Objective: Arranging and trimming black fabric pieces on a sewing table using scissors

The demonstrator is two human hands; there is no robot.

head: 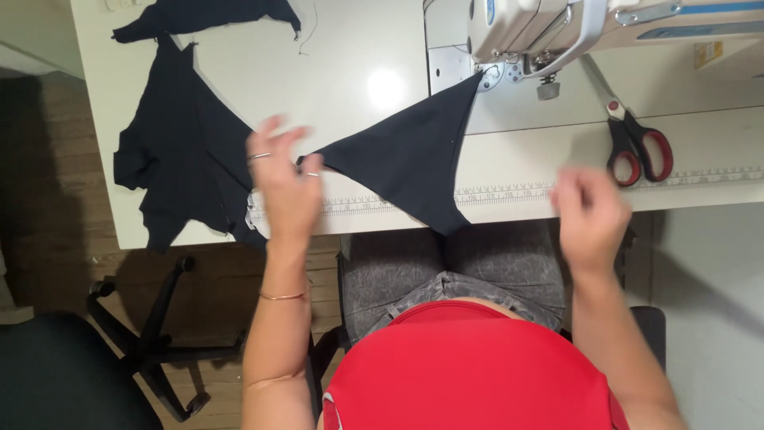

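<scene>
Hands hovered above the near edge of the white sewing table (358,64). The left hand (282,187) was raised with its back to the camera, fingers spread loosely and open, rings on two of them and a thin bangle at the wrist; its fingertips came just beside the left tip of a black fabric piece (414,159), though whether they pinched it could not be told. The right hand (593,211) was blurred, lifted off the table with fingers loosely curled and nothing in them.

That black fabric piece was a soft, matte triangle lying flat, one point under the presser foot of the sewing machine (549,32), one overhanging the table's ruled front edge. A heap of black cut pieces (179,151) lay crumpled to the left. Red-handled scissors (633,139) rested at right, well apart from both hands.
</scene>
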